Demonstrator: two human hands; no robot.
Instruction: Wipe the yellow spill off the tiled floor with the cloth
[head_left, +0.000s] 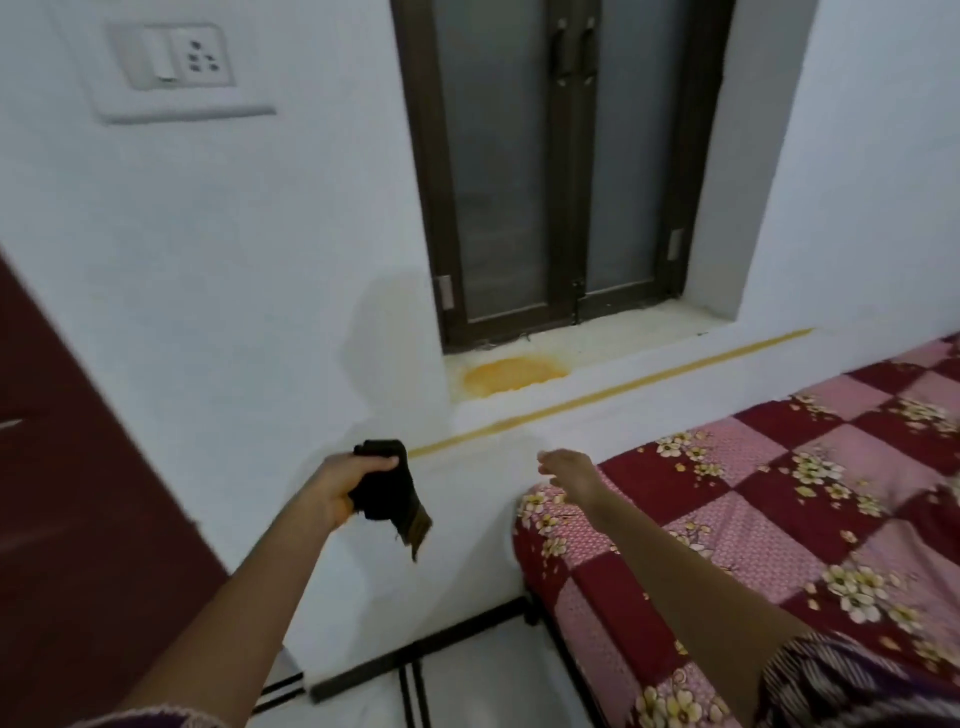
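Fingers of left hand grip dark cloth — hanging lengthwise, tail down-right.

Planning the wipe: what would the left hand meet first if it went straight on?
Likely the yellow stripe just ahead of the cloth, with the yellow spill beyond it; depth is unclear.

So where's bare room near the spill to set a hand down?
Bare ledge right of the spill, along the window's foot. Open gap between the cloth in the left hand and the bed. Crowded: the spill fills the ledge's left corner, against window and wall.
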